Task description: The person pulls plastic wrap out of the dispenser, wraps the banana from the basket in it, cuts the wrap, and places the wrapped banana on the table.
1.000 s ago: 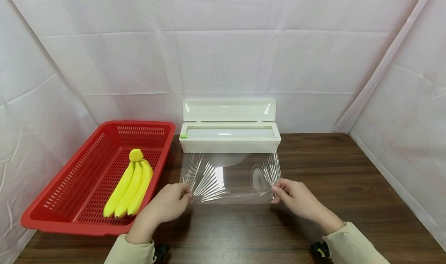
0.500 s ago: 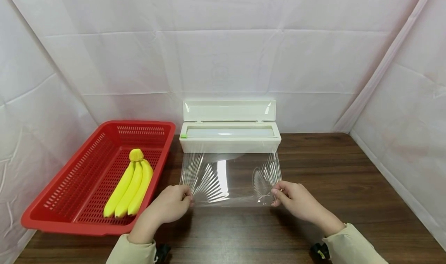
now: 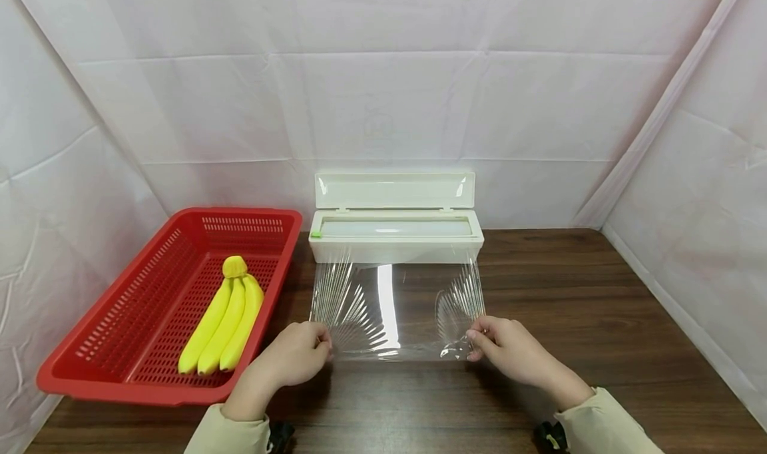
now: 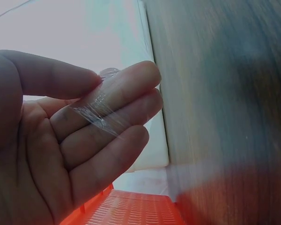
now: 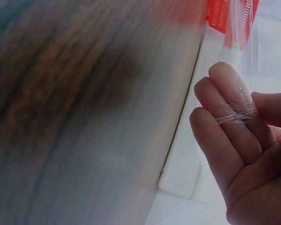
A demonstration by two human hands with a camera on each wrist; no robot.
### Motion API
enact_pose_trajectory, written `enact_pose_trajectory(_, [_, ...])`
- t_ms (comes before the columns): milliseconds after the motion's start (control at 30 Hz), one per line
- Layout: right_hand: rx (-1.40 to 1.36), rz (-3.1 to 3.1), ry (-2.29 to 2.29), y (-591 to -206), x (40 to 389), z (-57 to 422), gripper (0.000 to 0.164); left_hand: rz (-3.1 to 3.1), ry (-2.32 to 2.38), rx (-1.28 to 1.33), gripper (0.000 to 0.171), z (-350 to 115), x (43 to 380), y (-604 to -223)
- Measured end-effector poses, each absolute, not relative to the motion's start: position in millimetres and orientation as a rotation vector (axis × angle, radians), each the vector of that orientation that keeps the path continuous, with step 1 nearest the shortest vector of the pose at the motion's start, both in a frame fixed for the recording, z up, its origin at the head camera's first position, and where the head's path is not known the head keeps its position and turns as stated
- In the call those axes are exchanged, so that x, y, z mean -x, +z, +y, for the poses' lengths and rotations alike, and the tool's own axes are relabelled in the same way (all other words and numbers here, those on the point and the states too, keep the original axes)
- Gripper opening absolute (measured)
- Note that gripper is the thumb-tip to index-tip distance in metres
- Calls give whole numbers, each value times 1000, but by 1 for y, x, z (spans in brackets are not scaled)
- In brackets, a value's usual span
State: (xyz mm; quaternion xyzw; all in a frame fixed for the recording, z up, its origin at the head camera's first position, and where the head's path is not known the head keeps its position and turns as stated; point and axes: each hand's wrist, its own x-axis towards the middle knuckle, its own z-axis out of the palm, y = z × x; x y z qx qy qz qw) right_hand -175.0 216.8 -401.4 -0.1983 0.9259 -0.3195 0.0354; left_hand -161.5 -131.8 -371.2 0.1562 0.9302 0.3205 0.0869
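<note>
A clear sheet of cling film [image 3: 413, 307] stretches toward me from a white dispenser box [image 3: 395, 251] whose lid [image 3: 394, 191] stands raised. My left hand [image 3: 299, 353] pinches the sheet's near left corner. At the near right corner my right hand [image 3: 506, 347] pinches it too. Creases fan out from both corners. In the left wrist view, thumb and index finger of the left hand [image 4: 84, 117] grip bunched film, and the other fingers lie behind it. The right wrist view has the right hand [image 5: 246, 136] holding gathered film the same way.
A red plastic basket [image 3: 162, 394] stands at the left, close to my left forearm, with a bunch of yellow bananas [image 3: 230, 321] in it. A small green slider [image 3: 315, 234] sits at the box's left end. White cloth walls [image 3: 383, 108] enclose the dark wooden table [image 3: 569, 294].
Both hands have drawn slightly nearer to me. The film's near edge has come forward with them, so a little more film shows. The box and basket have stayed put.
</note>
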Motion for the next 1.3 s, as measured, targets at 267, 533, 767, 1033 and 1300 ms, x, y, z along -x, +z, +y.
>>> enact_pose_trajectory(267, [626, 2838, -984, -403, 174, 216, 18, 2765, 927, -454, 15, -132, 161, -373])
enact_pose_trajectory(533, [655, 2823, -987, -404, 172, 217, 19, 2756, 915, -447, 17, -132, 161, -375])
enact_pose_trajectory(767, [650, 2816, -987, -403, 171, 216, 17, 2751, 918, -449, 18, -132, 160, -375])
enact_pose_trajectory(1033, [628, 2801, -986, -405, 168, 216, 18, 2737, 904, -439, 18, -130, 159, -376])
enact_pose_trajectory(1300, [624, 2770, -1012, -407, 165, 216, 19, 2767, 862, -479, 19, -129, 158, -379])
